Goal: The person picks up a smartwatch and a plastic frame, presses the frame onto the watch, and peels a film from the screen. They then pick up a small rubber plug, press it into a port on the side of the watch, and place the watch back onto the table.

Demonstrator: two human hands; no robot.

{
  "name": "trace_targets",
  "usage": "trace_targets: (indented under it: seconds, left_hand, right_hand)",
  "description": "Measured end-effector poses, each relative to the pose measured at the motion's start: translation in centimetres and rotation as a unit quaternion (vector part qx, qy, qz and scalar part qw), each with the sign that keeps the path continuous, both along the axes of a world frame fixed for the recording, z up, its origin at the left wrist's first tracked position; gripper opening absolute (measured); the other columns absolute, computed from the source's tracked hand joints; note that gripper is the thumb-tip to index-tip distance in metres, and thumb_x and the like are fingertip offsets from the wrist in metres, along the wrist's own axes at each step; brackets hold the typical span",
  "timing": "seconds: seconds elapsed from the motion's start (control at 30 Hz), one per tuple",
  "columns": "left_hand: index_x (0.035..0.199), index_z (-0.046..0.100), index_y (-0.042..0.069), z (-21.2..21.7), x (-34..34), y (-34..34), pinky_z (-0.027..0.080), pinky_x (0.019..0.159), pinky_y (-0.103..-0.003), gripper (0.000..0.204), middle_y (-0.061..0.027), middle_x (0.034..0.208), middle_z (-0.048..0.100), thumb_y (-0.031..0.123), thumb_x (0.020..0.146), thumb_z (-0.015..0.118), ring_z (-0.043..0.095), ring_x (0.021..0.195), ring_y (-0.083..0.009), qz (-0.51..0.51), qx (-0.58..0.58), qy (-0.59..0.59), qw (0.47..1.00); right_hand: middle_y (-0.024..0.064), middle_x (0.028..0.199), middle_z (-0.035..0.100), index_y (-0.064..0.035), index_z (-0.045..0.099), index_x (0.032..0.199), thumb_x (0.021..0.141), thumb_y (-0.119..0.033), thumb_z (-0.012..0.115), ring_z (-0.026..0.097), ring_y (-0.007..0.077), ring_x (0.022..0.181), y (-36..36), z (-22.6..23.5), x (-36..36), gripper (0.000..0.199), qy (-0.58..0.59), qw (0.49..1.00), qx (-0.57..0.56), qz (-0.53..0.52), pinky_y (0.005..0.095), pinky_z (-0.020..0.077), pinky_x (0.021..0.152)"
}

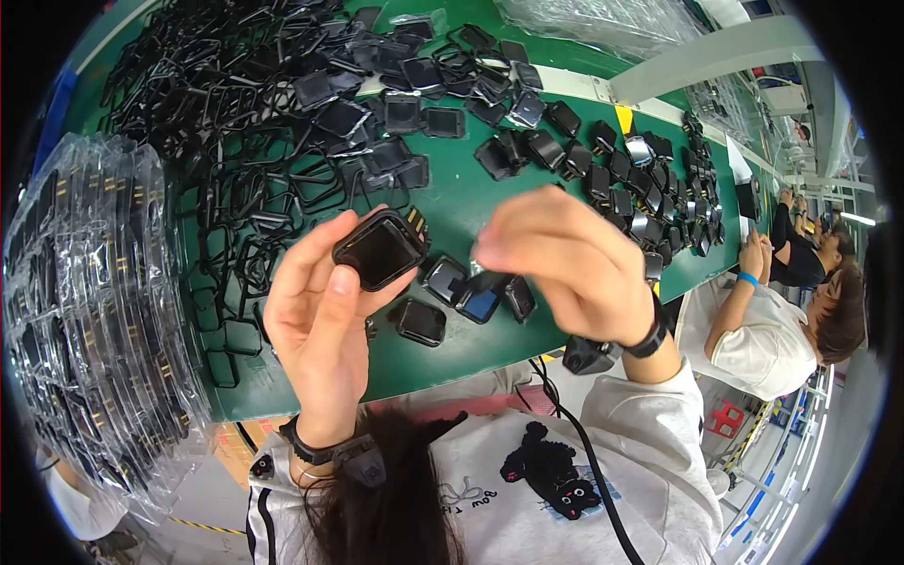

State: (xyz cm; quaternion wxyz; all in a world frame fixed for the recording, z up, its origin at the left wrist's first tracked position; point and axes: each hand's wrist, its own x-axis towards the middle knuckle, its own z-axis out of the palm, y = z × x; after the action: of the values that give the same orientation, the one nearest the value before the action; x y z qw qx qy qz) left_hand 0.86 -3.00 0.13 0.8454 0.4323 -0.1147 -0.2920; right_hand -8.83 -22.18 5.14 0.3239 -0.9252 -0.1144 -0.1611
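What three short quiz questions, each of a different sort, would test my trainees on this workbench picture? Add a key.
1. True or false: the left hand holds a square black screen module up off the green table.
2. What lies heaped at the table's far left? A) empty black frames B) white cups C) metal screws
3. Fill in: beside the left hand stands a stack of clear plastic ____.

Key: 1 true; 2 A, the frames; 3 trays. The right hand pinches something too hidden to name.

Frames heaped far-left on table, screens right, tray stack at left edge — two co-workers beyond.
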Motion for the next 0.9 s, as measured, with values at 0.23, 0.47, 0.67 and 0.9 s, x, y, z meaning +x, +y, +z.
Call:
trace_targets:
  seconds: [0.23, 0.47, 0.67, 0.9]
  left_hand:
    - [0.122, 0.044, -0.008, 1.3, -0.7, -0.8, 0.053, 0.084, -0.047, 0.036, -0.0241, 0.116, 0.055, 0.007, 0.09, 0.051, 0.056, 0.108, -0.0335, -0.021, -0.049, -0.013, 0.999]
    - [0.121, 0.043, -0.009, 1.8, -1.8, -1.2, 0.051, 0.087, -0.048, 0.035, -0.0258, 0.119, 0.052, 0.005, 0.09, 0.049, 0.051, 0.114, -0.035, -0.02, -0.049, -0.021, 0.998]
    - [0.122, 0.042, -0.01, 1.6, -3.1, -2.6, 0.047, 0.095, -0.042, 0.034, -0.0245, 0.125, 0.047, -0.003, 0.089, 0.046, 0.051, 0.115, -0.0314, -0.082, -0.068, -0.039, 0.994]
    - [0.124, 0.042, -0.009, 1.1, -3.3, -2.5, 0.046, 0.096, -0.035, 0.036, -0.0205, 0.125, 0.048, -0.007, 0.088, 0.043, 0.053, 0.11, -0.0234, -0.14, -0.012, -0.039, 0.989]
  right_hand:
    - [0.0127, 0.091, 0.059, -0.0028, 0.057, 0.082, 0.063, 0.004, 0.064, 0.063, 0.0355, 0.086, 1.5, -0.7, -2.9, 0.022, -0.264, 0.964, -0.004, 0.028, 0.0342, 0.0536, 0.06]
    - [0.0132, 0.089, 0.059, -0.0021, 0.057, 0.083, 0.061, 0.003, 0.068, 0.063, 0.0338, 0.079, 1.1, -0.8, -3.9, 0.025, -0.3, 0.954, 0.021, 0.003, 0.0341, 0.0538, 0.057]
    - [0.0185, 0.093, 0.057, -0.0007, 0.054, 0.088, 0.076, 0.008, 0.063, 0.062, 0.0245, 0.073, 1.6, 0.2, -4.6, 0.018, -0.065, 0.984, 0.161, -0.046, 0.0282, 0.0519, 0.058]
    - [0.0175, 0.095, 0.053, 0.0031, 0.057, 0.094, 0.079, 0.009, 0.06, 0.057, 0.0104, 0.06, 1.6, -0.2, -3.8, 0.017, 0.042, 0.958, 0.259, -0.118, 0.0212, 0.0463, 0.052]
